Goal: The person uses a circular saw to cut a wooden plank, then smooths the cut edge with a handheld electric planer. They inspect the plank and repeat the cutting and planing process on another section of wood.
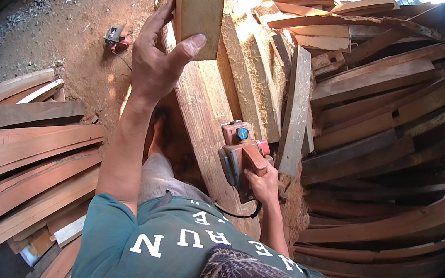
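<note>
My left hand (161, 57) grips the end of a thick pale wooden beam (200, 24), thumb on its near end face and fingers along its left side. The beam points away from me, over the far end of a long plank (200, 119). Lower down, my right hand (263, 181) is wrapped round the rear handle of a red electric hand planer (244, 156), which has a round blue-black knob at its front. The planer rests on the long plank, and its black cord (232, 214) curves back toward my body.
Stacked boards (32, 147) fill the left side, and a large pile of timber (383, 118) fills the right. A loose grey beam (295, 112) leans beside the planer. Shavings (251, 17) cover the ground ahead. Another small red power tool (117, 39) lies on the dirt at far left.
</note>
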